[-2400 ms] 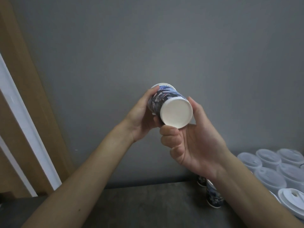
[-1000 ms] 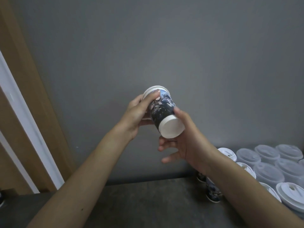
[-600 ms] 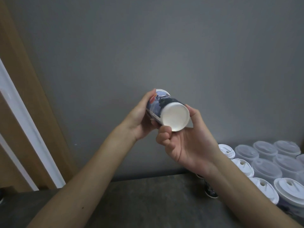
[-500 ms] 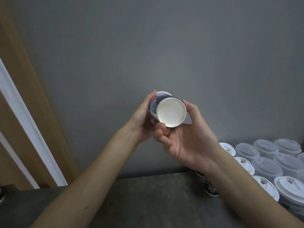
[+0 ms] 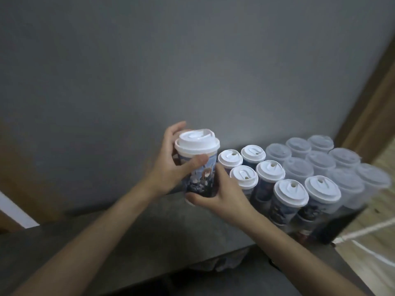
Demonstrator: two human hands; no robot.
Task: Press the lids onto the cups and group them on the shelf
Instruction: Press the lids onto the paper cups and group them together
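cup: the printed paper cup [image 5: 199, 178] is upright with its white lid [image 5: 197, 141] on, held just above the shelf [image 5: 181, 231] — right at the 9 o'clock edge of the lidded bunch [image 5: 291, 192]
left hand: my left hand [image 5: 171, 167] wraps the upper wall from 9 o'clock with the thumb across the front, so it's gripping the cup
right hand: my right hand [image 5: 222, 193] comes in from 4 o'clock, fingers curled under the base — also gripping the cup
handling: I'd guess light, probably empty. The thin paper wall dents if squeezed and the lid could pop, so I'd hold mid-wall or at the base, never by the lid rim
next: probably just set it down against the bunch at 3 o'clock
around: grey wall [image 5: 192, 60] at 12, wooden frame [image 5: 378, 103] at 2. The far cups are blurred
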